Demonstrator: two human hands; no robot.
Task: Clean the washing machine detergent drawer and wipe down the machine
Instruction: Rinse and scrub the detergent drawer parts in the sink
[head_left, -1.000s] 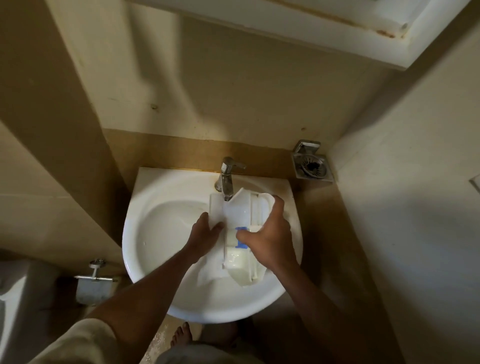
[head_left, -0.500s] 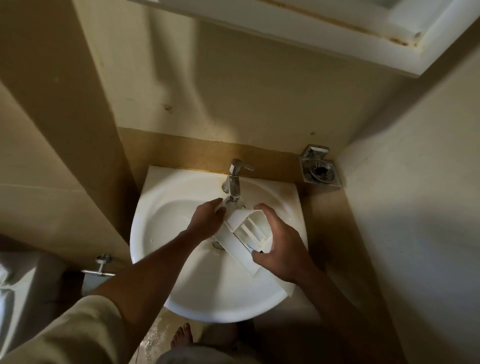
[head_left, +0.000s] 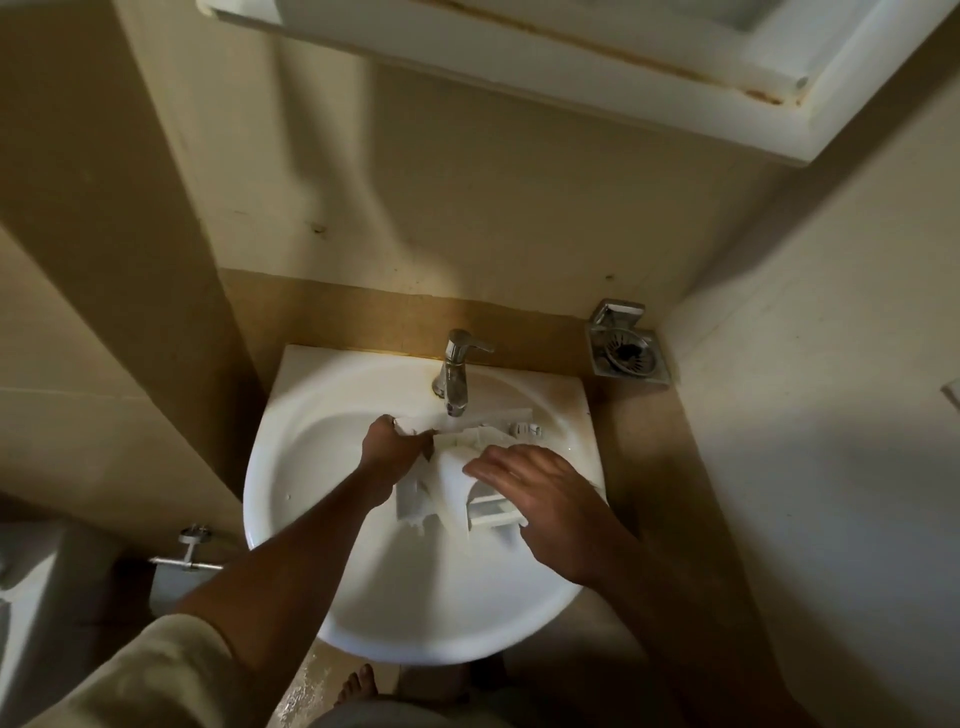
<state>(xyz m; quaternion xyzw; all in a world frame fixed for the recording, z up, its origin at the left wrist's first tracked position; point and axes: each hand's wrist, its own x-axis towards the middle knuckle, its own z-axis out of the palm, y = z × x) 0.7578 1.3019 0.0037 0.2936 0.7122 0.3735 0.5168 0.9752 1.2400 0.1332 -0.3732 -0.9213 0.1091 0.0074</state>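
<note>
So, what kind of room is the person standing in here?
Most likely a small bathroom: a white wash basin with a chrome tap, a chrome soap dish in the corner beside it, and a toilet-paper holder low on the left.

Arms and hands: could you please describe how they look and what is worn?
The left hand and right hand are bare, no gloves, rings or watch. The left arm wears a loose pale beige sleeve up high; the right arm shows none.
</note>
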